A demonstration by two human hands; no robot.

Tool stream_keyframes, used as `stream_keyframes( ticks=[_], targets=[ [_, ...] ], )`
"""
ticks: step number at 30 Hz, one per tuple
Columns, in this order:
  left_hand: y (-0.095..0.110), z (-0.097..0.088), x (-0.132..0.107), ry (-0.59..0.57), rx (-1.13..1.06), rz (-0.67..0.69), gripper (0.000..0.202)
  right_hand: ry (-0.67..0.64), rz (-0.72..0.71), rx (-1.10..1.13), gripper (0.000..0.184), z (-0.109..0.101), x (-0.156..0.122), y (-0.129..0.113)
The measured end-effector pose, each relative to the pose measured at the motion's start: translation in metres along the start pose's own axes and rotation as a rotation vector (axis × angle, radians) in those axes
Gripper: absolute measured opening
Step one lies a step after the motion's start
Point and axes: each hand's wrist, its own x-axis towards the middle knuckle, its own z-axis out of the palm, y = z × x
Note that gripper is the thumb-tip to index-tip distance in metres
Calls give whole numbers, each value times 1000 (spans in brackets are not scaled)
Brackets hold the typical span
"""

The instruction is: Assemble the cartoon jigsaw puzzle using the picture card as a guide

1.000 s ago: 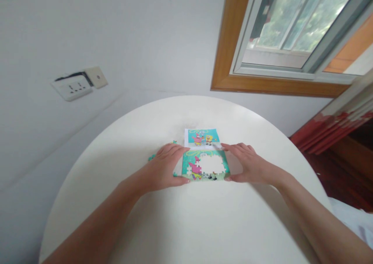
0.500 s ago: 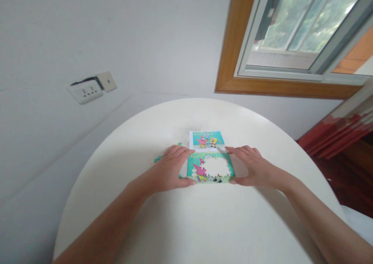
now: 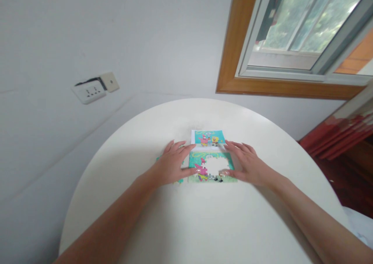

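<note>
A partly filled jigsaw puzzle [image 3: 197, 159] lies flat on the white round table, with a bare white area in its middle and right. Just behind it is a reference picture card [image 3: 208, 136] showing a pink starfish and a yellow sponge character. My left hand [image 3: 171, 163] spreads over the puzzle's left side, its thumb reaching onto the pink figure. On the opposite side, my right hand [image 3: 246, 163] has its fingers apart, the thumb lying over the lower right of the puzzle. Loose puzzle pieces [image 3: 179, 181] peek out beneath my left hand, which hides most of them.
The round white table [image 3: 198, 225] stands against a pale wall with a socket [image 3: 90, 90] at the left. A wood-framed window [image 3: 226, 54] is at the upper right. A red and white curtain [image 3: 329, 136] hangs at the right.
Both thumbs have moved from the puzzle's near corners up and inward over its surface. Some loose pieces near my left wrist now show. The camera view has shifted slightly.
</note>
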Motion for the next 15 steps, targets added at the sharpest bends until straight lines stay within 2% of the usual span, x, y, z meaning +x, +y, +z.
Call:
stream_keyframes(
  ticks=[3,6,9,12,13,15],
  targets=[
    [-1,3,2,20,-26,-1,77,7,-5,-2,83,1,1,1],
    [-3,-5,2,71,-140,-1,62,47,-17,6,81,-1,0,2],
    [-5,-25,2,213,-283,-61,45,136,-9,8,68,-4,-1,4],
    [-6,-52,3,385,-303,-180,33,217,2,6,49,-8,-1,4],
    [-5,-59,4,418,-273,-201,30,230,-4,7,43,-9,0,4],
    [-4,-68,5,401,-202,-148,30,231,-23,12,31,-12,2,2]
  ],
)
